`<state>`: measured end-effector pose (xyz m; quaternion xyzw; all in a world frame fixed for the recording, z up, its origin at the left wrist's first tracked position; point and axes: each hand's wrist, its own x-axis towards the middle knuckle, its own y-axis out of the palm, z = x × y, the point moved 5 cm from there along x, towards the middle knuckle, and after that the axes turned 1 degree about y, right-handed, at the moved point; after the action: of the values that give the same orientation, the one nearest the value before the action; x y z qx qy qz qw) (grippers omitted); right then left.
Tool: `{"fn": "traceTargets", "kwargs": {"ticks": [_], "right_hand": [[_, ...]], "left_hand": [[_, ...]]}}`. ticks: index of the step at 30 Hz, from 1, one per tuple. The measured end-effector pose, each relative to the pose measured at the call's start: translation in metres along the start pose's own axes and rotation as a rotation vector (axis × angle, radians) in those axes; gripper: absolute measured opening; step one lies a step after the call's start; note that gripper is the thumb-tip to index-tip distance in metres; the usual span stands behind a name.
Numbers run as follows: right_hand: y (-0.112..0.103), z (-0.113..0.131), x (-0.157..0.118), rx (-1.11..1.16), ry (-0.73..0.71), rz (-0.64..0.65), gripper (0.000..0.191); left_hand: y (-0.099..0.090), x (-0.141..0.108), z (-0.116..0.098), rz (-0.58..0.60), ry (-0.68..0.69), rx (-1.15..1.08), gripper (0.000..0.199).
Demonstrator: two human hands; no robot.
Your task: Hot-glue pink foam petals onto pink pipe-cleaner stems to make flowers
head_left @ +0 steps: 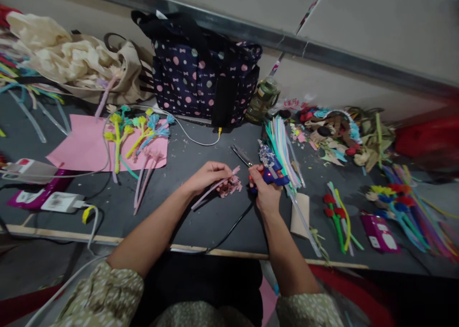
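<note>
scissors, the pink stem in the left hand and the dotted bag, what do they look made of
Scissors: blades look like metal, grey with a sheen; the right hand partly hides the rest.
Pink stem: probably chenille fibre, matte with soft edges; any wire core is hidden.
Dotted bag: likely woven synthetic fabric, mostly matte, judging by its creases and soft, uneven top.

Loose olive-green sleeves (102, 293) with small pale dots

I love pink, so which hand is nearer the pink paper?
Left: the left hand is right of the pink paper; the right hand is farther right.
</note>
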<state>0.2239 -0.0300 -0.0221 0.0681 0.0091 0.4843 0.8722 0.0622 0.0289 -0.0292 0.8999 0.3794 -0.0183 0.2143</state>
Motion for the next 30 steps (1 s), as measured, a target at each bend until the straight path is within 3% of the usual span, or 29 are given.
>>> {"fn": "traceTargets", "kwargs": {"ticks": [7, 20, 30], "right_hand": [[0.0005, -0.006, 0.0001, -0.072, 0.018, 0.019, 0.024], [0.0054, -0.0063, -0.0011, -0.145, 0.012, 0.147, 0.026], [0.0053, -0.0054, -0.0009, -0.182, 0.021, 0.149, 0.023]], "left_hand": [[-0.0015, -0.0003, -0.0033, -0.064, 0.013, -0.031, 0.022], [0.0042, -0.0007, -0.0035, -0.018, 0.062, 0.087, 0.02], [0.005, -0.001, -0.0006, -0.004, 0.04, 0.111, 0.02]]}}
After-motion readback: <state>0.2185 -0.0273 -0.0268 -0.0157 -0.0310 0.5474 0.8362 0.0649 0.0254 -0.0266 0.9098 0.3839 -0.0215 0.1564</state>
